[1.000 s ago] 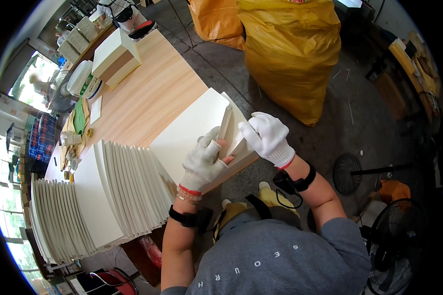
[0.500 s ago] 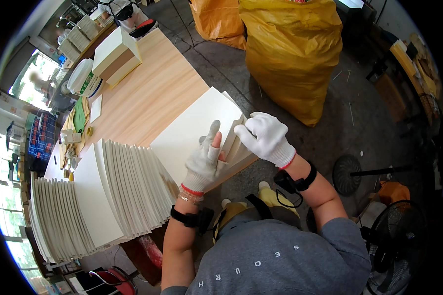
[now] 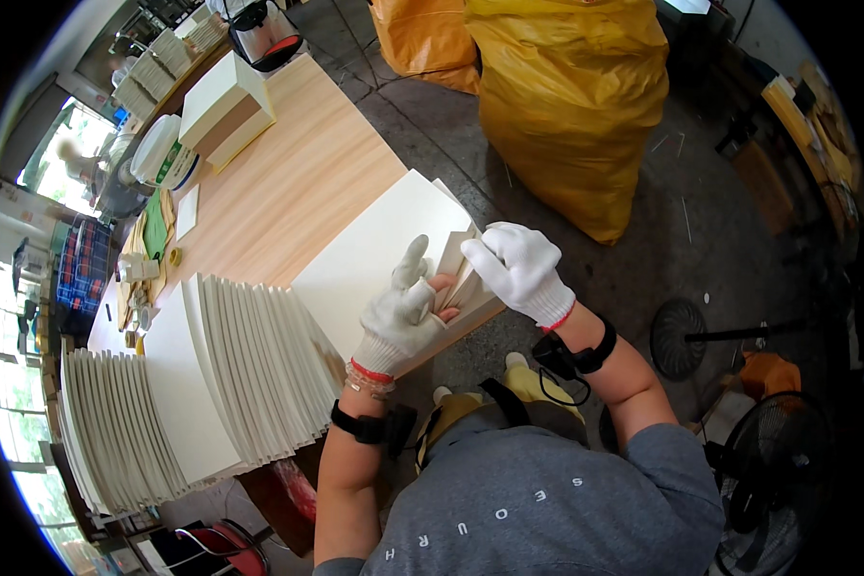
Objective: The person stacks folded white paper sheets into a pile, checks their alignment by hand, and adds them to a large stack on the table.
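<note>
The left grip (image 3: 398,312) is wearing an off-white knitted glove, which is leaving some finger ends uncovered. The right grip (image 3: 516,269) is wearing a whiter knitted glove. Red trim (image 3: 559,319) is edging both ribbed cuffs. A beaded bracelet (image 3: 369,385) is encircling the left wrist. On the left forearm, a black strap (image 3: 357,422) is carrying a black module (image 3: 399,430); on the right, a second black strap (image 3: 600,348) is securing a dark housing (image 3: 553,355), from which a thin black cable (image 3: 571,401) is looping. A dark grey short-sleeved shirt (image 3: 566,518) is covering the torso and displaying spaced pale lettering (image 3: 500,516). Yellowish trousers (image 3: 543,392) and pale shoes (image 3: 516,360) are showing below.
</note>
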{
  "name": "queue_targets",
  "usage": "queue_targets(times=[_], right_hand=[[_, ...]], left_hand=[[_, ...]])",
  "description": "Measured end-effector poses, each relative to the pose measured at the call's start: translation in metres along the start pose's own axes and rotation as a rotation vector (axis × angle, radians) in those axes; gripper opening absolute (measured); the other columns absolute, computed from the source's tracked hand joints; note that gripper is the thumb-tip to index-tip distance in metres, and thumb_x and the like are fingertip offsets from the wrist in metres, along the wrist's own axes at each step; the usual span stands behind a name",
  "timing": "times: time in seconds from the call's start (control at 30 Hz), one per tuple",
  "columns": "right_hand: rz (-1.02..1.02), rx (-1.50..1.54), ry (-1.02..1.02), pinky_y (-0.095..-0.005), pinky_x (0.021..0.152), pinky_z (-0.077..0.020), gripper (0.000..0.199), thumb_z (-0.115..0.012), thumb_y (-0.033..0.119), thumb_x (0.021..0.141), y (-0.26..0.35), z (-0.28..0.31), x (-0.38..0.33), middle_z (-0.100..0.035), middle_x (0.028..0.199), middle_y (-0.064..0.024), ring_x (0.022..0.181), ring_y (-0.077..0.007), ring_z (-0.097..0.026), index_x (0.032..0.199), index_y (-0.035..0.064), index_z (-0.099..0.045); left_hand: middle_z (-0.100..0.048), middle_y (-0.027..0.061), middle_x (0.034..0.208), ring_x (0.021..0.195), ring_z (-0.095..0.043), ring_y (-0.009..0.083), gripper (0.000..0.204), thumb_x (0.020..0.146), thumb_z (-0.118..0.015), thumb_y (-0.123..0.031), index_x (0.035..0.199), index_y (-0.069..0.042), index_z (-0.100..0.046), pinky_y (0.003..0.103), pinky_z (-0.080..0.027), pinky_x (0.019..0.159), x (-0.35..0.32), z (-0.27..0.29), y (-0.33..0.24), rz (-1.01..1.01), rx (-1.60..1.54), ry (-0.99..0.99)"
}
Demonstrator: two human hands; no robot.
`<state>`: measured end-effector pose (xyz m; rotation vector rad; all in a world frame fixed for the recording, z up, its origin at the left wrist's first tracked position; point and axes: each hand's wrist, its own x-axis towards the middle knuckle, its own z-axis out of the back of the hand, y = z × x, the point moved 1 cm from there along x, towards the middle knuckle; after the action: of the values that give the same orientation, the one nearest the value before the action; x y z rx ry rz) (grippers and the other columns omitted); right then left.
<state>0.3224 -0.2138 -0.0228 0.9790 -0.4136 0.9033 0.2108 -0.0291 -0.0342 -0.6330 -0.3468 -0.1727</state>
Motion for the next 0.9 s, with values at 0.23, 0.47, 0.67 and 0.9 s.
queue_targets(times=[0.23,0.47,0.67,0.9], right_hand=[[-0.202,0.009,0.102,-0.0423,0.051,-0.0455,0.034,-0.071,0.024,0.089,0.01,0.006,0.01,-0.054,0.058,-0.0147,0.057,-0.033,-0.059,0.063,0.0054,-0.06],[-0.309,0.134,0.068,-0.0405,0.051,-0.0436,0.035,-0.068,0.023,0.092,0.009,0.003,0.008,-0.055,0.061,-0.0154,0.056,-0.0318,-0.059,0.065,0.0023,-0.062],[-0.281,0.17,0.062,-0.0416,0.052,-0.0457,0.037,-0.07,0.025,0.091,0.005,0.003,0.005,-0.057,0.062,-0.0161,0.057,-0.0331,-0.061,0.062,0.0032,-0.059],[-0.314,0.09,0.156,-0.0409,0.052,-0.0458,0.038,-0.072,0.026,0.089,0.012,0.011,0.012,-0.057,0.06,-0.0149,0.056,-0.0317,-0.06,0.061,0.0037,-0.059]], left_hand=[[-0.056,0.017,0.146,0.112,-0.068,0.033,0.032,0.084,-0.072,-0.013,0.116,-0.017,-0.074,0.037,-0.06,0.082,0.001,0.005,-0.005,-0.055,0.114,0.051],[-0.059,0.0199,0.14,0.107,-0.071,0.0324,0.031,0.076,-0.084,-0.019,0.105,-0.012,-0.075,0.036,-0.06,0.081,0.004,0.007,-0.014,0.048,0.062,0.056],[-0.057,0.0213,0.143,0.105,-0.072,0.0318,0.034,0.075,-0.086,-0.019,0.106,-0.012,-0.076,0.036,-0.06,0.082,0.002,0.001,-0.005,0.03,-0.035,0.002],[-0.058,0.0169,0.144,0.109,-0.069,0.0325,0.032,0.08,-0.073,-0.008,0.112,-0.013,-0.075,0.036,-0.059,0.081,0.001,0.001,-0.003,-0.087,0.116,-0.015]])
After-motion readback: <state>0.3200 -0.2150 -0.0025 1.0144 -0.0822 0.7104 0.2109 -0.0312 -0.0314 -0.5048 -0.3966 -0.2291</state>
